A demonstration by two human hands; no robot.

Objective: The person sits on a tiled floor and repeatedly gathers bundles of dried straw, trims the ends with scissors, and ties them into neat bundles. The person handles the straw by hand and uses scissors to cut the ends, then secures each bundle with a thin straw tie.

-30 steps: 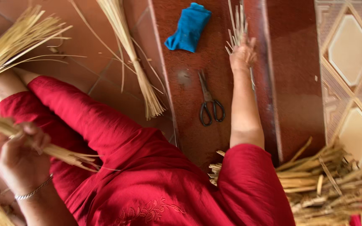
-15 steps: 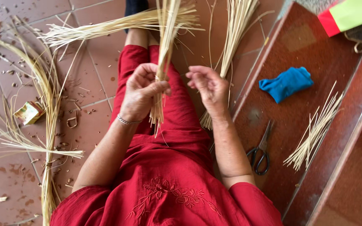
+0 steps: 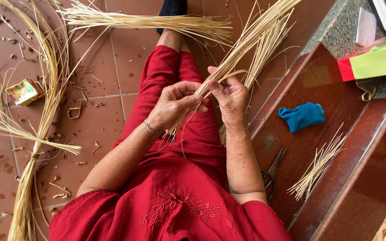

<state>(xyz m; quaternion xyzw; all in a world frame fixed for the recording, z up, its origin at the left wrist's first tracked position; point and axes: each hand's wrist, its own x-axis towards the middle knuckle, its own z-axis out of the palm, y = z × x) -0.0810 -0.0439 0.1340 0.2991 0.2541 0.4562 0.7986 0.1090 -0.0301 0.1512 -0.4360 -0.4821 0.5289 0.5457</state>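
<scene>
Both hands have dropped lower over the lap since a moment ago, the straw bundle (image 3: pixel 242 53) now slanting up to the right. Her left hand (image 3: pixel 175 105) and right hand (image 3: pixel 228 96) are both closed around its lower end. Scissors (image 3: pixel 271 172), loose straws (image 3: pixel 318 165) and a blue cloth (image 3: pixel 302 117) lie on the step (image 3: pixel 327 80).

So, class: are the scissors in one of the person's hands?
No: the scissors lie on the red step, while both hands hold the straw bundle.
</scene>
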